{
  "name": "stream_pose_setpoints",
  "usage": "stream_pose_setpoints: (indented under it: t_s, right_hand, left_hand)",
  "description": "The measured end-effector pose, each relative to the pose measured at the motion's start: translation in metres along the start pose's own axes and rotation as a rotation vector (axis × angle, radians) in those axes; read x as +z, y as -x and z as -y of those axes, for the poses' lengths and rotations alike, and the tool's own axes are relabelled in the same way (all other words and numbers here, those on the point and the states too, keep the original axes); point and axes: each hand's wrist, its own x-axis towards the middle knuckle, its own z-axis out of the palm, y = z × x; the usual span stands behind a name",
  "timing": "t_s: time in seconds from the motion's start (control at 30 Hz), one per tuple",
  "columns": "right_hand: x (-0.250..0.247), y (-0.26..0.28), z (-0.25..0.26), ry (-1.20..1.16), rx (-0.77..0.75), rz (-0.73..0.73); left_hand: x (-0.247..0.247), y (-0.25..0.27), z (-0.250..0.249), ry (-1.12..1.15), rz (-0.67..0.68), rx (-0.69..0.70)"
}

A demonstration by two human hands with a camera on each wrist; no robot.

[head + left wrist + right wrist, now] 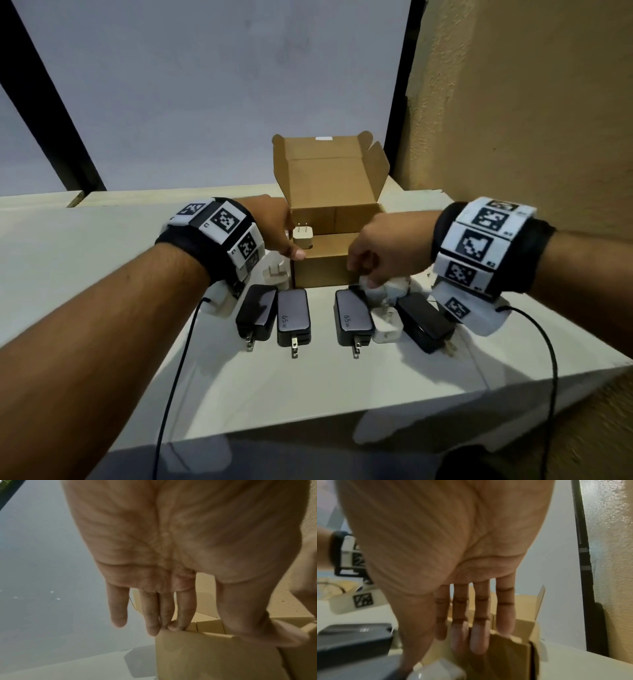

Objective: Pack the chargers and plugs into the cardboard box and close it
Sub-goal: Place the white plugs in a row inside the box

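An open cardboard box (pixel 325 269) stands at the back of the white table (pixel 85 260), its lid upright. My left hand (pixel 277 233) is at the box's near left corner, its straight fingers (pixel 181 616) resting on the box (pixel 214 655) rim. A small white plug (pixel 303 238) stands prongs up just beside the thumb. My right hand (pixel 373 253) hangs at the near right corner of the box (pixel 508 655), fingers (pixel 477 632) extended, thumb down at a white charger (pixel 394 287) (pixel 436 669). Nothing is plainly gripped.
In front of the box lie a black charger (pixel 257 317), two grey 65W chargers (pixel 294 320) (pixel 352 320), a white one (pixel 385 330) and another black one (pixel 424 323). A white plug (pixel 275 274) sits left of the box. A textured wall (pixel 531 120) rises at right.
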Motion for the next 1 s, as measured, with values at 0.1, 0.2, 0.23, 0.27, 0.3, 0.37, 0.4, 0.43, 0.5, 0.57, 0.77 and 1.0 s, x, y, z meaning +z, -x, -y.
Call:
stream_pose_setpoints:
  t_s: [0.1,0.2,0.23,0.27,0.3,0.37,0.4,0.43,0.5,0.57,0.77,1.0]
  right_hand:
    - [0.018,-0.001,-0.002,0.020,0.003,0.002]
    - [0.026,-0.005,0.000,0.049,-0.004,0.000]
    - [0.028,-0.007,0.000,0.059,-0.008,-0.004]
    - [0.027,-0.007,0.001,0.062,-0.010,-0.014]
    - [0.024,-0.006,0.002,0.054,-0.014,-0.029]
    - [0.010,-0.001,-0.004,-0.009,-0.022,-0.060]
    - [0.000,0.002,-0.009,-0.076,-0.021,-0.082]
    - [-0.010,0.003,-0.017,-0.156,-0.015,-0.114]
    - [-0.026,0.001,-0.032,-0.302,0.005,-0.239]
    - [-0.031,-0.012,-0.043,-0.370,0.049,-0.372]
    - [-0.009,-0.070,-0.055,-0.221,0.105,-0.150]
    - [0.005,-0.099,-0.056,0.001,0.110,-0.094]
  left_hand:
    - [-0.003,0.000,0.000,0.002,0.000,-0.025]
    - [-0.006,0.001,-0.002,0.016,-0.001,-0.015]
    - [-0.007,0.002,-0.003,0.022,0.000,-0.005]
    - [-0.007,0.002,-0.003,0.029,0.001,0.006]
    - [-0.006,0.002,-0.003,0.031,0.003,0.011]
    - [-0.005,0.001,-0.002,0.025,0.005,0.008]
    - [-0.005,-0.001,-0.002,0.016,0.007,0.000]
    - [-0.004,-0.004,-0.002,0.005,0.010,-0.010]
    - [-0.003,-0.012,-0.002,-0.026,0.019,-0.032]
    - [-0.004,-0.018,-0.003,-0.052,0.026,-0.045]
    - [-0.005,-0.024,0.003,-0.070,0.027,-0.039]
    - [0.002,-0.022,0.008,-0.029,-0.010,-0.024]
